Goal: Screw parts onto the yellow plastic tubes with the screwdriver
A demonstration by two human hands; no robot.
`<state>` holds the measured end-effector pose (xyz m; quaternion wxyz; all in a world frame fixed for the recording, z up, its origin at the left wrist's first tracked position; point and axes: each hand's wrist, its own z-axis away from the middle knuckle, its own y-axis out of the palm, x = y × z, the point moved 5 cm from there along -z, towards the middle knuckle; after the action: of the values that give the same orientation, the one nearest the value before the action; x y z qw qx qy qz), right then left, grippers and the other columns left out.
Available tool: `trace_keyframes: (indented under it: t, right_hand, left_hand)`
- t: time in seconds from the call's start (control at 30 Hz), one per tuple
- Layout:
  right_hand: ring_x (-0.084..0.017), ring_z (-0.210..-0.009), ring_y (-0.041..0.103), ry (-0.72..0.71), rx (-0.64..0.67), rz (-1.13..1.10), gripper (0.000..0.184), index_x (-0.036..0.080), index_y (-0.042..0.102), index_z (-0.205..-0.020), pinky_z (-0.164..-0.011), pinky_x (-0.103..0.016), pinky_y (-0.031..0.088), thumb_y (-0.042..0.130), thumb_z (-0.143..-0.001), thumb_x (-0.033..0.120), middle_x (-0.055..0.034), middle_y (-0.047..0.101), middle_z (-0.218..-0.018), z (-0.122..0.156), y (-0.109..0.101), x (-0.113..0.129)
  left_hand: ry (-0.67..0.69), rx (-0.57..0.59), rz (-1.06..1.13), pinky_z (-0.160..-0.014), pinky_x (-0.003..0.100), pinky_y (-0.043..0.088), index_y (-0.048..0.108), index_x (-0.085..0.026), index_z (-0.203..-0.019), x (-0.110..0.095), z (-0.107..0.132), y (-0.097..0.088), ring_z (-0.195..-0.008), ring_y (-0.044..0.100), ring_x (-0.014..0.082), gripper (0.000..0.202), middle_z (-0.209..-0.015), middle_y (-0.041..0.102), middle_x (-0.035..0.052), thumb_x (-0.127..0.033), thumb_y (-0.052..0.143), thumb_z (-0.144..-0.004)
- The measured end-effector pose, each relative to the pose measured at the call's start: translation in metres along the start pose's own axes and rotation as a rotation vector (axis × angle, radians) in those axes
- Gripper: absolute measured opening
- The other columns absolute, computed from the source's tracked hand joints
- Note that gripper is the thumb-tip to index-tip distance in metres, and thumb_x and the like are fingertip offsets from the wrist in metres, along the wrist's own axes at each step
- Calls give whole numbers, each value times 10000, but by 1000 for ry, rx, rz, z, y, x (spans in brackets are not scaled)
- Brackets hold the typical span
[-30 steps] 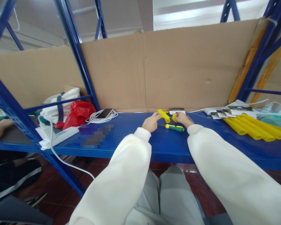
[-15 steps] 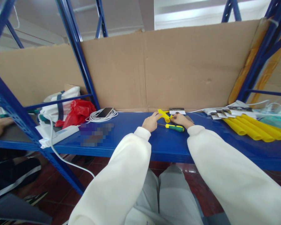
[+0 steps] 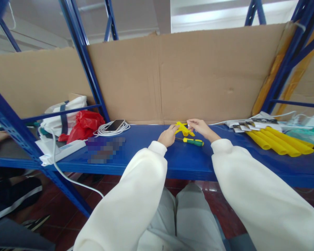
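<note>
The left grip (image 3: 167,136) holds a branching yellow piece (image 3: 184,129); the right grip (image 3: 200,128) is narrowed at its other side, whether pinching I cannot tell. A slim screwdriver (image 3: 194,142) lies just nearer than both on the glossy blue surface (image 3: 141,150). Hollow yellow tubes (image 3: 282,139) lie to their right; creased cardboard (image 3: 211,76) stands beyond.

The small part (image 3: 184,129) is of yellow colour, and the tubes (image 3: 279,141) are yellow too. The screwdriver (image 3: 194,142) shows a green handle with yellow areas. The table (image 3: 146,153) is blue, the plastic bag (image 3: 87,123) red, the sleeves (image 3: 131,195) white, and the cardboard (image 3: 209,76) light brown
</note>
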<state>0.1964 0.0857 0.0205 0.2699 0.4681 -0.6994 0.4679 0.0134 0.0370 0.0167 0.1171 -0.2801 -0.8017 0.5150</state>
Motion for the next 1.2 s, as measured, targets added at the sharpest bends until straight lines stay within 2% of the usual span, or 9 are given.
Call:
trace_keyframes:
  t: [0.1, 0.2, 0.43, 0.53, 0.67, 0.77, 0.87, 0.97, 1.2]
  right_hand:
    - [-113, -534, 595, 19, 212, -190, 283, 163, 747, -1062, -497, -202, 446, 729, -847, 346, -30, 722, -684, 14, 18, 15]
    - [-79, -470, 510, 29, 240, -282, 229, 166, 745, -993, -454, -182, 382, 767, -788, 265, 16, 660, -597, 17, 25, 18]
    - [-74, -434, 428, 16, -339, -412, 129, 180, 649, -809, -419, -186, 322, 736, -795, 273, 61, 528, -510, -2, -19, -3]
    - [-88, -458, 468, 49, -452, -414, 138, 190, 644, -896, -428, -181, 352, 699, -823, 293, 57, 544, -536, -4, -31, -11]
    - [-126, -607, 622, 73, -361, -467, 521, 269, 539, -1341, -489, -202, 465, 670, -838, 318, 3, 722, -840, -6, -30, -18]
    - [-148, -736, 685, 79, -312, -383, 649, 305, 458, -1454, -535, -226, 517, 659, -837, 296, -44, 731, -1116, -6, -30, -22]
    - [-154, -770, 697, 140, -307, -223, 504, 231, 571, -1353, -557, -229, 529, 619, -851, 241, -84, 717, -1171, -1, -33, -28]
    - [-144, -722, 689, 186, -280, -107, 346, 166, 659, -1181, -575, -226, 530, 629, -839, 205, -105, 737, -1083, 5, -33, -32]
    - [-121, -647, 656, 172, -197, -15, 174, 141, 692, -990, -580, -211, 510, 611, -837, 131, -90, 755, -914, 11, -27, -32]
  left_hand:
    - [19, -39, 27, -1068, 367, 511, 422, -192, -1511, 0, -2, 1, -1286, 603, 250, 623, -1494, 514, 126, -51, 455, -905]
    - [22, -48, 25, -1044, 382, 526, 389, -208, -1532, -1, -2, 1, -1259, 619, 253, 638, -1484, 526, 128, -68, 449, -913]
    - [51, 2, -2, -1009, 341, 530, 352, -241, -1570, -7, 2, 0, -1225, 636, 244, 688, -1502, 516, 98, -88, 466, -909]
    - [108, 4, -19, -981, 330, 534, 419, -275, -1537, -11, 2, 2, -1170, 661, 229, 597, -1436, 558, 89, -133, 436, -957]
    - [72, -34, -30, -962, 353, 535, 445, -263, -1527, -14, -2, -1, -1091, 689, 235, 535, -1280, 615, 114, -165, 378, -1005]
    - [-33, -45, -48, -946, 370, 539, 422, -226, -1541, -17, -8, -4, -1048, 709, 251, 537, -1252, 614, 149, -160, 350, -1012]
    - [-163, 4, -76, -940, 363, 541, 434, -192, -1527, -22, -18, -4, -1046, 718, 259, 527, -1255, 625, 174, -152, 344, -1009]
    - [-266, 54, -91, -941, 329, 541, 503, -128, -1456, -28, -26, 2, -1085, 710, 251, 492, -1272, 636, 210, -106, 329, -996]
    - [-264, 85, -119, -985, 302, 528, 611, -50, -1308, -35, -41, 19, -1239, 636, 255, 422, -1248, 678, 239, -60, 353, -975]
